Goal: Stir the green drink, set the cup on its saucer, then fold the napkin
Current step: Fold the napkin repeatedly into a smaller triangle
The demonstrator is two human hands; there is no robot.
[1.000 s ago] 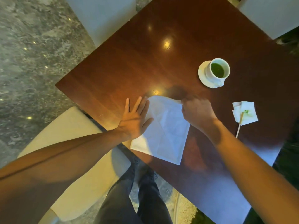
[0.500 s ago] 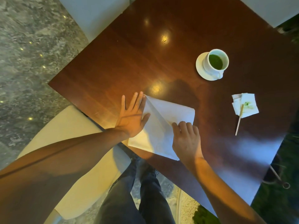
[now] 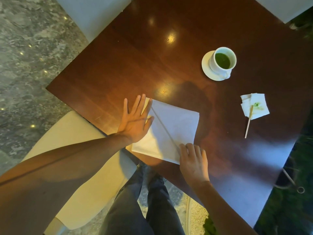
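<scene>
We look straight down from the person's head onto a dark, glossy wooden table (image 3: 135, 65). Both of our bare forearms reach in from the bottom of the view toward a white napkin (image 3: 176, 126) lying near the table's closest edge.

Our left hand (image 3: 136, 121) lies flat and fully open, fingers spread and pointing away from us. Its palm and thumb side press down on the napkin's left part, while the outer fingers rest on bare wood. It grips nothing; it only pins the paper.

Our right hand (image 3: 194, 161) sits at the napkin's near right corner, palm down, fingers together and slightly curled, their tips on the paper where a diagonal fold line ends. Whether it pinches the corner or simply presses it, we cannot tell.

The napkin shows one long crease running from the left hand's fingertips down to the right hand (a folded flap seems to lie over the right portion).

Farther away and to the right, the white cup (image 3: 222, 61) of green drink stands on its white saucer (image 3: 205, 67). Nearer, on the right, a wooden stirrer (image 3: 248, 122) rests with its upper end on a small green-stained tissue (image 3: 257, 107).

Below the table edge we see dark trousers (image 3: 132, 209) and a cream chair seat (image 3: 81, 133).
</scene>
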